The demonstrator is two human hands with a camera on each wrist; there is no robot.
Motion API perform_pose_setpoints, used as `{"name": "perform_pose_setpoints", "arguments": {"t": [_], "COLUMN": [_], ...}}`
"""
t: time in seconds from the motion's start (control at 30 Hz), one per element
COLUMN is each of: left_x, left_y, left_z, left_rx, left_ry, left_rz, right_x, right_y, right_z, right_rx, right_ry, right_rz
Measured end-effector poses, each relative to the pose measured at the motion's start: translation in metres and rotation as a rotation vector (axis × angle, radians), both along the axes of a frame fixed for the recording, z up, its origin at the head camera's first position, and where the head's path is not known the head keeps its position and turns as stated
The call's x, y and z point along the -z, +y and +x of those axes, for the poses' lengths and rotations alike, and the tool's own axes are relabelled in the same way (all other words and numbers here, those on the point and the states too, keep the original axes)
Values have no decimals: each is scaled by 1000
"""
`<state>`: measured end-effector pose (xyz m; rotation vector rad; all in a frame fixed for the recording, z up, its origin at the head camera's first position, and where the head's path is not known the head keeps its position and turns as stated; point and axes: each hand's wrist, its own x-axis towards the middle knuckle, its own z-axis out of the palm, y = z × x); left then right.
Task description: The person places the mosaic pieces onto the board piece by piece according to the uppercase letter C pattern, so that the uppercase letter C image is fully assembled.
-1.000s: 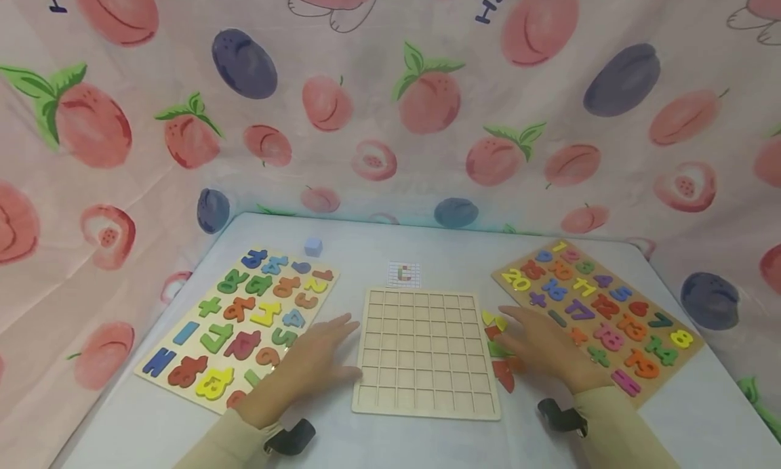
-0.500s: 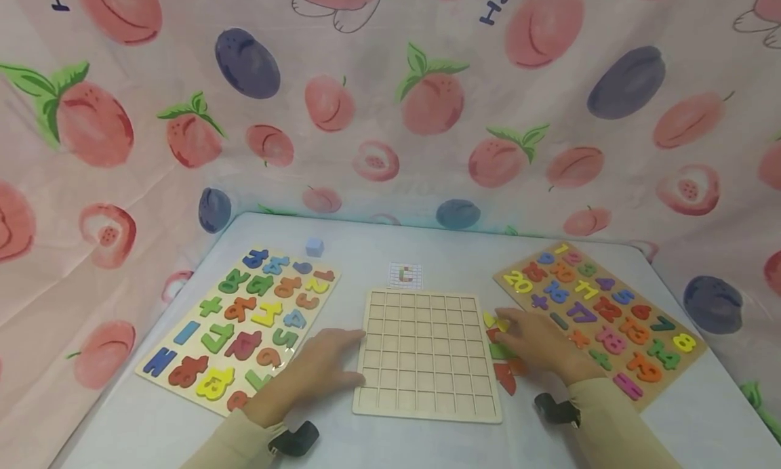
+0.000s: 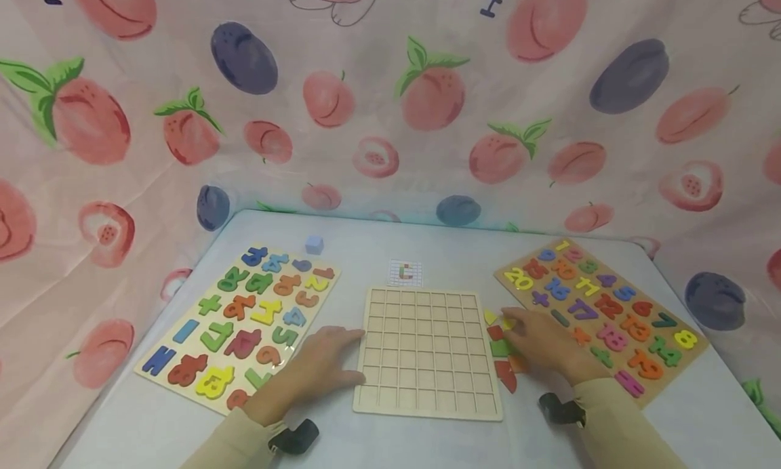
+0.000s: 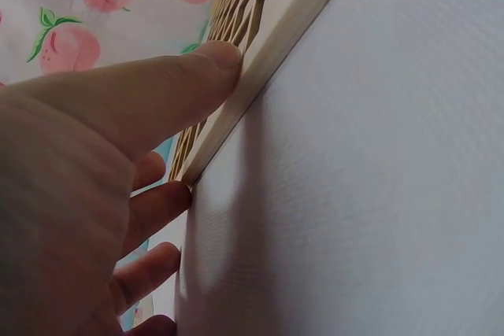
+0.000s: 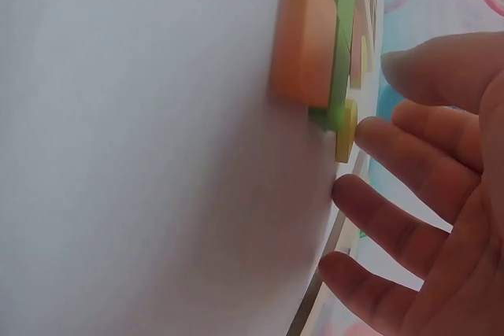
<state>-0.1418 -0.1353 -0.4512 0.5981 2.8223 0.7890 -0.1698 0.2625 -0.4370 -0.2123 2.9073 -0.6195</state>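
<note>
I've got the left hand (image 3: 320,362) with thumb and fingers spread well apart, tips touching the edge of the grid board (image 3: 427,354), which lies flat on the counter (image 3: 454,266) right beside that hand. The right hand (image 3: 539,341) is loosely spread too, thumb away from the fingers, tips over a yellow piece (image 5: 346,131); I honestly can't tell whether a fingertip touches it or sits just beside it. Another yellow piece (image 3: 491,316) is just left of those fingertips. The green piece (image 3: 499,349), orange piece (image 3: 518,365) and red piece (image 3: 504,375) sit bunched on the thumb side of the right hand. I see a number board (image 3: 194,348) left of the left hand, a second number board (image 3: 621,362) right of the right one, and a blue cube (image 3: 314,245) beyond the left.
</note>
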Motion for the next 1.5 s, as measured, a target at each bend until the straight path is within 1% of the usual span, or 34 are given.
{"name": "perform_pose_setpoints", "arguments": {"t": [0.1,0.27,0.37,0.53,0.77,0.97,1.13,1.3,1.5], "left_x": [-1,0,1,2,2,1,1,1,0], "left_y": [0,0,-1,-1,-1,0,0,-1,-1], "left_z": [0,1,1,1,1,1,1,1,1], "left_rx": [-3,-8,-9,-7,-4,-6,-6,-4,-4], "left_ry": [-4,-9,-11,-9,-13,-24,-13,-14,-28], "left_rz": [-2,-9,-6,1,-14,-14,-14,-8,-9], "right_x": [0,-1,-1,-1,1,1,2,2,1], "right_y": [2,3,3,3,5,6,6,5,5], "right_z": [0,-3,-6,-8,-9,-10,-8,-7,-7], "right_rx": [2,-23,-34,-6,8,49,26,-3,0], "right_ry": [4,35,32,-13,12,-4,15,11,23], "right_rz": [-2,-12,-6,-5,8,27,21,18,25]}}
